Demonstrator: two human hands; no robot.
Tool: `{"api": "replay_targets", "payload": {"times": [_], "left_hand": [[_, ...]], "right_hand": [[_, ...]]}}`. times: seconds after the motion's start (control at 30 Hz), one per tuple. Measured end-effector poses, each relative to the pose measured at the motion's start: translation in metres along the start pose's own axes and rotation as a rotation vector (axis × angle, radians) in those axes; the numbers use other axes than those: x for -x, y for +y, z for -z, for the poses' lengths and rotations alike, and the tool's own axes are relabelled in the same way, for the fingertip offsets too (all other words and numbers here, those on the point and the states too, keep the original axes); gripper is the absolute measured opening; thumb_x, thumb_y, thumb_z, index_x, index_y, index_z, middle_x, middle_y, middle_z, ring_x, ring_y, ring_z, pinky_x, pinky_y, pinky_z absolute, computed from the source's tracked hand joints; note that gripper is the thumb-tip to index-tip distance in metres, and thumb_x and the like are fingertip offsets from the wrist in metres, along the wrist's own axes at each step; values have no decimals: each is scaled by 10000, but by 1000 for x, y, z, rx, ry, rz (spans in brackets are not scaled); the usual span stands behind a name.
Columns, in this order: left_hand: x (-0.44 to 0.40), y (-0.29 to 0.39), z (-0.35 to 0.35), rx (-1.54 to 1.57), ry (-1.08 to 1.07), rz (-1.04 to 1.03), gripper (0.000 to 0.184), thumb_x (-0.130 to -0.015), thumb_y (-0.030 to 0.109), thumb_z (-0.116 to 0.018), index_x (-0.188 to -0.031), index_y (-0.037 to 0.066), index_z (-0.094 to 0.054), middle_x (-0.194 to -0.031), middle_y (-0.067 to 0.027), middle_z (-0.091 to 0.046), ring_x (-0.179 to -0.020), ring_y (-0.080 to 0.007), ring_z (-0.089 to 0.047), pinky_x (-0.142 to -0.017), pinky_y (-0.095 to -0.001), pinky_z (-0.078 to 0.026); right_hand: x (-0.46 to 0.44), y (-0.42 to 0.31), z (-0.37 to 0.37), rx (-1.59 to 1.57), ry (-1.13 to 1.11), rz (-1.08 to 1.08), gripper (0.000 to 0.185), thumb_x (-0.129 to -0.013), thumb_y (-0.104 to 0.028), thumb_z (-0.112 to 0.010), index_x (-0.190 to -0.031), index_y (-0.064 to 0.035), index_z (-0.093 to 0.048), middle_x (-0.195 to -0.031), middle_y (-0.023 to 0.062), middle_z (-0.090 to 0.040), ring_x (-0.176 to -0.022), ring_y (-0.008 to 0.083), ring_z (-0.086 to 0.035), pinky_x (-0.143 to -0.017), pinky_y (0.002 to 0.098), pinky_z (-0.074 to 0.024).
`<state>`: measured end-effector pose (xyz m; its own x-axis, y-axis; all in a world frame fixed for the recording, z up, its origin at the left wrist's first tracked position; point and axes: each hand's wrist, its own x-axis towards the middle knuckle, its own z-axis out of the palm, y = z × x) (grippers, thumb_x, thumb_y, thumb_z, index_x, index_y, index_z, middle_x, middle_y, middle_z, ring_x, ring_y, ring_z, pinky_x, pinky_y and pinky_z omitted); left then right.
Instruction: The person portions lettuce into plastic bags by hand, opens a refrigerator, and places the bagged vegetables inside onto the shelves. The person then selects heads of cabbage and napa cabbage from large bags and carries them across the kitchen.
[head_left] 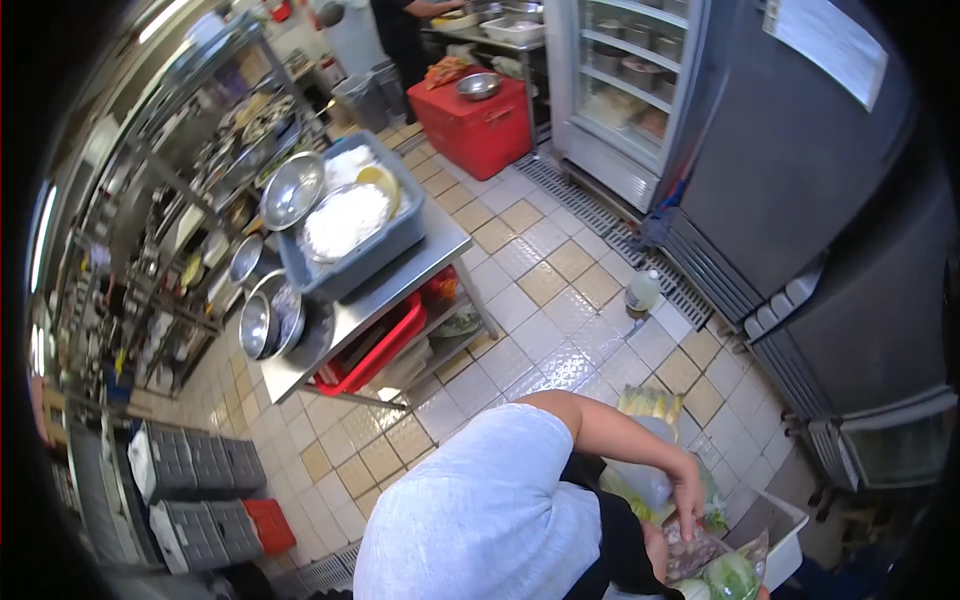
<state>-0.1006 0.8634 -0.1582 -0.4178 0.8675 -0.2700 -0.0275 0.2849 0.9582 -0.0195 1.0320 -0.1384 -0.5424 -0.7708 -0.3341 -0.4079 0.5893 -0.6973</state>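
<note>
My left hand [688, 508] reaches down at the lower right, its fingers closed at the top of a clear plastic bag [692, 556] of small reddish-brown pieces. Beside that bag lies a round pale-green vegetable [732, 577] in clear plastic. Of my right hand [764, 593], only a bit of skin shows at the bottom edge, by the green vegetable; its fingers are hidden. More bagged greens [712, 500] and a bag of long yellow-green vegetables [650, 403] lie on the floor past my left forearm. A white bin [787, 550] stands right of the bags.
A steel table [445, 240] bears a blue-grey tub [375, 262] and metal bowls. A bottle [642, 291] stands on the tiled floor near tall fridges [800, 190]. A red cooler [470, 125] and a co-worker [400, 40] are farther back. Grey crates [205, 465] stand at left.
</note>
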Motion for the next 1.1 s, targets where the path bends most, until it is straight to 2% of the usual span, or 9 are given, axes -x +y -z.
{"api": "replay_targets", "payload": {"times": [0.13, 0.33, 0.53, 0.63, 0.73, 0.8, 0.83, 0.93, 1.1], "left_hand": [[-76, -103, -64, 106, 49, -105, 640, -880, 540, -541, -1142, -44, -549, -954, -139, -679, -916, -219, -620, -755, -355, -492], [-34, -5, -21, 194, 307, -270, 632, -921, 526, -464, -1036, -82, -595, -878, -143, -692, -876, -209, -610, -734, -340, -493], [-44, 60, 46, 10, 153, -291, 765, -909, 641, -356, -1041, -71, -602, -918, -112, -656, -840, -209, -580, -776, -321, -455], [-2, 103, 42, 398, 116, -255, 872, -892, 699, -265, -1043, -89, -607, -986, -143, -628, -930, -246, -560, -862, -393, -429], [6, 106, 30, -100, 372, -220, 841, -894, 686, -301, -1010, -87, -612, -1001, -151, -641, -932, -236, -565, -849, -384, -431], [26, 114, 9, -326, 410, -364, 533, -865, 506, -579, -926, -19, -648, -859, -93, -680, -810, -203, -614, -749, -348, -477], [39, 116, -14, -33, 401, -615, 398, -776, 386, -714, -808, -4, -639, -734, -91, -669, -742, -208, -628, -670, -361, -473], [20, 101, -31, -553, 731, -551, 316, -731, 291, -727, -770, -1, -613, -725, -140, -654, -764, -282, -642, -647, -408, -477], [19, 70, -75, -838, 775, -248, 142, -772, 157, -571, -759, 20, -607, -704, -186, -634, -689, -396, -616, -606, -459, -484]], "right_hand": [[12, 4, -11, -77, 18, -7, 110, -791, -100, -614, -790, -9, -553, -633, 67, -513, -575, 153, -516, -543, 289, -399], [27, -19, 4, -385, 239, -10, 70, -799, -92, -616, -853, -62, -585, -716, -29, -528, -595, 77, -486, -574, 205, -392], [-9, -68, 71, -384, 545, 274, 27, -855, -44, -542, -878, -57, -547, -668, -49, -474, -570, 32, -429, -554, 172, -347], [22, -68, 122, -189, 417, 255, 224, -875, -31, -595, -1083, -84, -530, -1009, 108, -579, -892, 282, -577, -835, 353, -476], [53, -116, 144, 455, 594, 470, 103, -816, 25, -610, -897, -36, -587, -892, 148, -588, -829, 301, -589, -751, 369, -475], [60, -117, 145, 678, 760, 525, 100, -825, 13, -592, -921, -9, -613, -873, 160, -593, -795, 324, -579, -708, 392, -468], [62, -112, 145, 705, 826, 513, 116, -832, 10, -584, -942, -6, -618, -878, 161, -595, -792, 329, -576, -704, 395, -468], [47, -71, 132, 743, 994, 574, 212, -915, -112, -505, -1042, -5, -637, -915, 159, -606, -792, 340, -573, -739, 409, -461], [28, 15, 77, 452, 854, 280, 221, -927, -190, -496, -1048, -59, -626, -879, 148, -594, -744, 302, -557, -699, 378, -443]]}}
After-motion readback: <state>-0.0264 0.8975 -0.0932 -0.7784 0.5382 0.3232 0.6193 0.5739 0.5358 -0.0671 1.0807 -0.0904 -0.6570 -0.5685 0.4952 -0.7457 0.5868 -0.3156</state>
